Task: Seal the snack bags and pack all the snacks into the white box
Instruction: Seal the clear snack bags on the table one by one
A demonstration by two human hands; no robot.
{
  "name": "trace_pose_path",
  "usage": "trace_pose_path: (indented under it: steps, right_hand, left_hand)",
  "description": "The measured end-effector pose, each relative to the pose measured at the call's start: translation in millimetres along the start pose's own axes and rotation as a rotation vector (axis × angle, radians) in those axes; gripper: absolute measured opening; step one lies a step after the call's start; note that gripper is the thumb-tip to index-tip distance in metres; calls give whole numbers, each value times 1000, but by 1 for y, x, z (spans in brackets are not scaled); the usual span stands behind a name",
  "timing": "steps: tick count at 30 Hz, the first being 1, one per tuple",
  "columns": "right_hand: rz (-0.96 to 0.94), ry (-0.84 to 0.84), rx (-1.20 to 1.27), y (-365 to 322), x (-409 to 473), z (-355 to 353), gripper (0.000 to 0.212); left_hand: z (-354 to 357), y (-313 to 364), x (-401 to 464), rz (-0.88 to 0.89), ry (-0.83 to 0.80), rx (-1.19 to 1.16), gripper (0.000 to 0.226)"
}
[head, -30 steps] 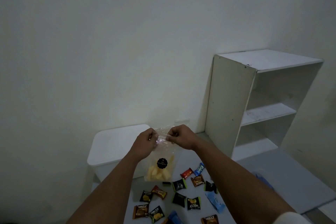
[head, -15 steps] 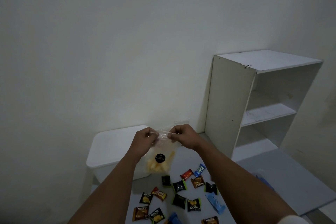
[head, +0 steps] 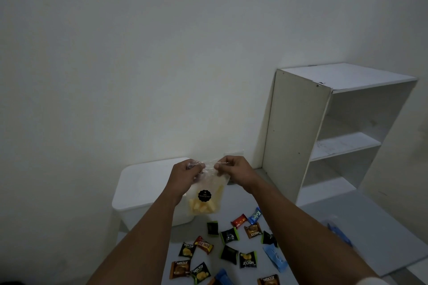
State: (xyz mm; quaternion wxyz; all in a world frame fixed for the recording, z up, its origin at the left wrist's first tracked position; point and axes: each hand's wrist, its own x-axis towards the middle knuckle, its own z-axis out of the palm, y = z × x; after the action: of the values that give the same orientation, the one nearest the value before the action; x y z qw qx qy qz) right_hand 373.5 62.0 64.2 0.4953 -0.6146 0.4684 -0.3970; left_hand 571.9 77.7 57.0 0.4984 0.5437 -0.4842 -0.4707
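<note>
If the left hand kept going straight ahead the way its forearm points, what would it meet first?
Probably the white box. The left hand, pinching the top of the clear snack bag with the right hand, points forward over the box's closed lid. Beyond that comes the wall; depth is uncertain from one view.

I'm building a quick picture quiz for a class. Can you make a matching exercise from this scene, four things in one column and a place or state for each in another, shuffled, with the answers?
Things
1. clear snack bag
2. white box
3. white shelf unit
4. small snack packets

Places or states
A. scattered loose on the surface, near the bottom of the picture
B. stands against the wall on the right
C. held up by its top edge, pinched by the left hand and right hand
D. sits behind the hands with its lid on

Pairs: 1-C, 2-D, 3-B, 4-A
</note>
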Motion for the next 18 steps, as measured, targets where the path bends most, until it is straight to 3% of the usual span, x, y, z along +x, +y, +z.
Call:
trace_pose_path:
  steps: [11, 18]
  right_hand:
    - [45, 46, 102, 3, -2, -2, 25]
    - [50, 76, 196, 0, -6, -3, 18]
  left_hand:
    - [-6, 0, 2, -22, 19, -71, 10]
    - [-8, 0, 3, -37, 46, -104, 10]
